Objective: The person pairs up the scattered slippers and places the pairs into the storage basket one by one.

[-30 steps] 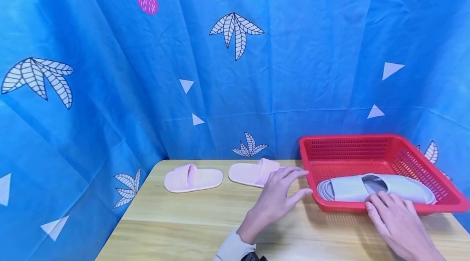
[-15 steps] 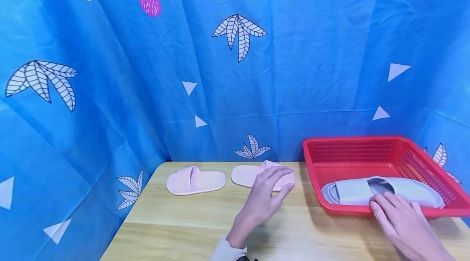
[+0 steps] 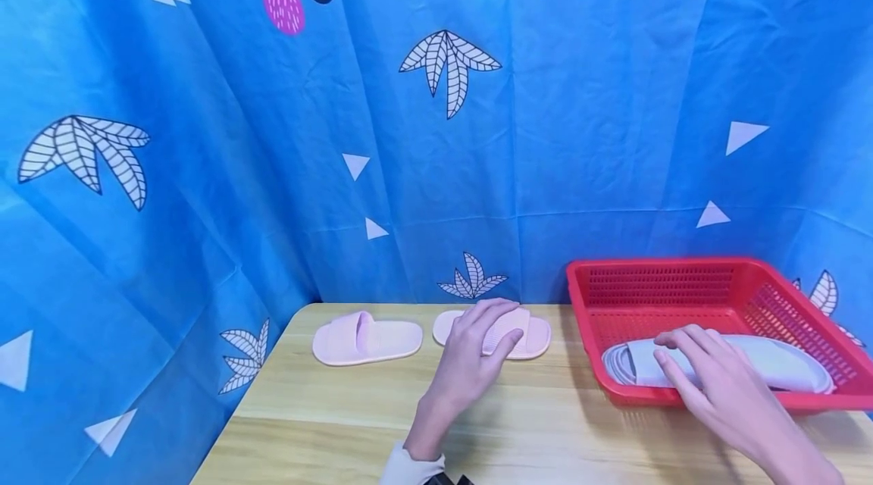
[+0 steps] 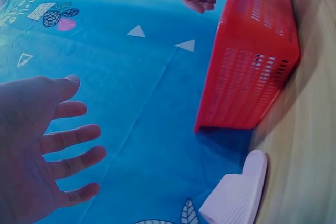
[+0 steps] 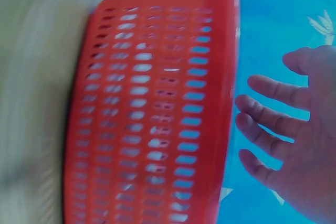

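Note:
In the head view two pale pink slippers lie on the wooden table. My left hand (image 3: 467, 356) hangs over the right pink slipper (image 3: 535, 333) and hides part of it. The left wrist view shows that hand's fingers spread, with nothing in them. Farther left lies the other pink slipper (image 3: 368, 339). A light grey slipper (image 3: 777, 360) lies in the red basket (image 3: 580, 295), along its near side. My right hand (image 3: 723, 386) is above the basket's near rim and covers the middle of the grey slipper. Its fingers are loosely bent and hold nothing in the right wrist view.
The red plastic basket with slotted walls stands at the right of the wooden table (image 3: 327, 424). A blue patterned curtain (image 3: 586, 129) hangs behind the table and on both sides.
My left hand has moved left, from beside the basket to over the right pink slipper. My right hand has come off the grey slipper's opening and risen slightly to the left. The view has shifted slightly.

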{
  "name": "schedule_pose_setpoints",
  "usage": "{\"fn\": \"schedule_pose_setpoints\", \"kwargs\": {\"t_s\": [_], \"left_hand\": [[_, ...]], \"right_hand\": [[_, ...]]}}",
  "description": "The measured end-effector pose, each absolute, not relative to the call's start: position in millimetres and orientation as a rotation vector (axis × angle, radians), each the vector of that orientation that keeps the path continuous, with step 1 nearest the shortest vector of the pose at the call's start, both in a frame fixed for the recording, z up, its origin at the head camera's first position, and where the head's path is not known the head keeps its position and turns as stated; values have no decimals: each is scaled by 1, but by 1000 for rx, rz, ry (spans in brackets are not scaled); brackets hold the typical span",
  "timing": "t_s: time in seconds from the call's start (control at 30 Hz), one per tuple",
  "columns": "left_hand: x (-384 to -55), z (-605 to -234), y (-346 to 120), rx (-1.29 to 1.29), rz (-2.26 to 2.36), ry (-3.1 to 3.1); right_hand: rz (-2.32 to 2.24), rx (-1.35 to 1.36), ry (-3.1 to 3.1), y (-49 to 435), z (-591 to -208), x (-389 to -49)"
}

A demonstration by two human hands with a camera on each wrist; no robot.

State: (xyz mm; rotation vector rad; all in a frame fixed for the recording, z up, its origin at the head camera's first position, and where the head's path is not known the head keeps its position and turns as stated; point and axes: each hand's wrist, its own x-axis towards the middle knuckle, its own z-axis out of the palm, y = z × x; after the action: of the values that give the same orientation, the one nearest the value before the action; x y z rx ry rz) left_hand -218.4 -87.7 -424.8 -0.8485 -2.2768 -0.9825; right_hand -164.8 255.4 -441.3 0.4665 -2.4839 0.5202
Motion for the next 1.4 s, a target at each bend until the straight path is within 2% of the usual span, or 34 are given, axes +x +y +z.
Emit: {"fn": "schedule_pose_setpoints", "kwargs": {"t_s": [0.67,1.4], "left_hand": [[-218,-412,-115,-753,-1040,-2242],[-220,-401,-146,-634,-1006,-2187]], "right_hand": [[756,529,-2390,203,-410,-178],[815,533,-2366,151,-392,-199]]}}
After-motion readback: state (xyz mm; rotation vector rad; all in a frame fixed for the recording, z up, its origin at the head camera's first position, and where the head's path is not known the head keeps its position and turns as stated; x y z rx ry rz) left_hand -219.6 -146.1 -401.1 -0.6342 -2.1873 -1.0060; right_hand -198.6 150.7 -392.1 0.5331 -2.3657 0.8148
